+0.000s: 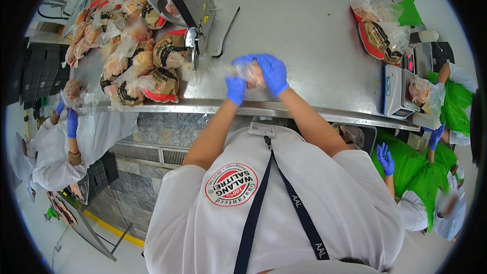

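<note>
My two blue-gloved hands are together over the steel table (299,30), near its front edge. Between them is a clear plastic bag of pinkish meat (254,74). The fingers of my right hand (274,73) wrap over the bag's right side. My left hand (236,87) grips its left side, where the loose plastic looks smeared by motion. Just left of the bag stands a bag-closing machine (194,45) with an upright metal part facing me. The bag and gloves hide parts of my fingers.
Filled meat bags with brown and red labels (163,83) pile up left of the machine. At the right are more labelled bags (384,38) and a weighing scale (398,91). Co-workers in blue gloves stand left and right, one handling a bag (72,91).
</note>
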A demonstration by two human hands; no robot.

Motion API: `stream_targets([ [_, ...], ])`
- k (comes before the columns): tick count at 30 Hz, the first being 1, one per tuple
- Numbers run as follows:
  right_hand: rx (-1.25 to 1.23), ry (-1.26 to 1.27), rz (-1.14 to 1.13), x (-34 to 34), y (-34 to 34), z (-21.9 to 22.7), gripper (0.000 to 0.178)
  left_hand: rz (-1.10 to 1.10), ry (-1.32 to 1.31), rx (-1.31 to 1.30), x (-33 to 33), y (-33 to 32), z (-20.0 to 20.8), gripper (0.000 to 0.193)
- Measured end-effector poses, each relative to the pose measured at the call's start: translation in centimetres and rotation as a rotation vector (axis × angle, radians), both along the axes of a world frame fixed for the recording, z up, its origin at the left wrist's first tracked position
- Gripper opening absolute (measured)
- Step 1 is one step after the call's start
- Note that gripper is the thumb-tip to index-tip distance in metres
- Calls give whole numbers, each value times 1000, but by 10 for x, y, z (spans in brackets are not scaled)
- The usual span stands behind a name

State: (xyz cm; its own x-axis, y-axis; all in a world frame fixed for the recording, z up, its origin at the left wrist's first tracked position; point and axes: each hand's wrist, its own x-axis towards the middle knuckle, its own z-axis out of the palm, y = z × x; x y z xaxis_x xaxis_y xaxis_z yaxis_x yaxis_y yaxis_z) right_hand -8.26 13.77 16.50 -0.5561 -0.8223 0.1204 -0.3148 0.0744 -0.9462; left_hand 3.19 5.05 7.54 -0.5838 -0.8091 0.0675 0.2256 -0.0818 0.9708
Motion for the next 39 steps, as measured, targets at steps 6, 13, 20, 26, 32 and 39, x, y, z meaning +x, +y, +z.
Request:
stream_targets([
  [6,-15,-271,214,-28,13,9,73,-106,150,797,-12,-49,49,35],
  [13,-31,-563,231,-34,26,30,70,-231,318,915,-27,-40,103,33],
  [20,-185,-706,289,-3,-11,56,61,-185,142,561,7,-68,182,27],
  [26,-235,-1125,330,8,25,45,57,-92,382,569,-42,-28,157,29],
  [32,-216,-906,356,-3,31,64,78,127,625,746,-26,-62,132,29],
  [39,-311,97,229,6,25,122,100,397,509,897,-38,-61,156,27],
])
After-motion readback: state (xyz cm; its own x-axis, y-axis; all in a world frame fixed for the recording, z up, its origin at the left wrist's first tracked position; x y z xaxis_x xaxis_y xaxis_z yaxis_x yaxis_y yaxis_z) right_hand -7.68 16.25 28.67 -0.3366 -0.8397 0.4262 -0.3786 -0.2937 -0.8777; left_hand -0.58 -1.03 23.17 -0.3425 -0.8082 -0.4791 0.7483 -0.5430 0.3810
